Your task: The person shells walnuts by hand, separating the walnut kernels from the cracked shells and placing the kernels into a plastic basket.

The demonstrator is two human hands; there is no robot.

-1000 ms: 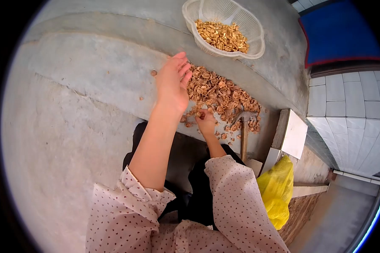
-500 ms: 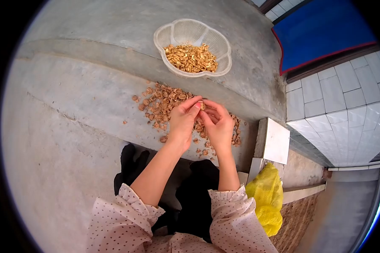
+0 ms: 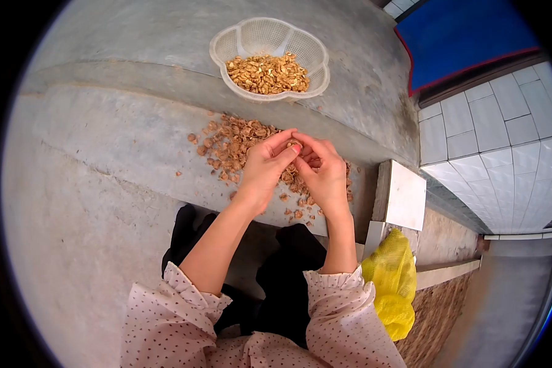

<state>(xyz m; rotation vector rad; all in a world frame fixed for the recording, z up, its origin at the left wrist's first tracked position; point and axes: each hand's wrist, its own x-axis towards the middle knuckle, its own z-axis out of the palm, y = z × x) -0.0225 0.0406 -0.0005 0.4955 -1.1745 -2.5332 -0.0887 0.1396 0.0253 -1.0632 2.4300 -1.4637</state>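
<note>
A grey concrete step (image 3: 116,122) is being partly covered by a loose heap of broken walnut shells (image 3: 233,138), with stray bits being seen at its edges. Above the shells, the left hand (image 3: 264,172) is being held half curled, its thumb and fingertips being brought together around a small walnut piece. Beyond the heap, on the higher level, pale walnut kernels (image 3: 267,73) are being held in a white mesh basket (image 3: 318,64). The walnut piece (image 3: 294,143) is being pinched between both hands, above the shells and below the basket, most of it being hidden by the fingers. From the other side it is being gripped by the right hand (image 3: 327,175), whose fingers are being kept bent, with thumb and forefinger nearly closed; how the lower fingers are being placed cannot be told. By judgement, something very light is being handled: stiff, rough and hardly slippery in the shell, brittle in the kernel. Hold is best being taken at the shell's rim, with the kernel being spared hard pressure. Farther right, a yellow mesh bag (image 3: 391,270) is being seen beside the right sleeve (image 3: 343,306).
</note>
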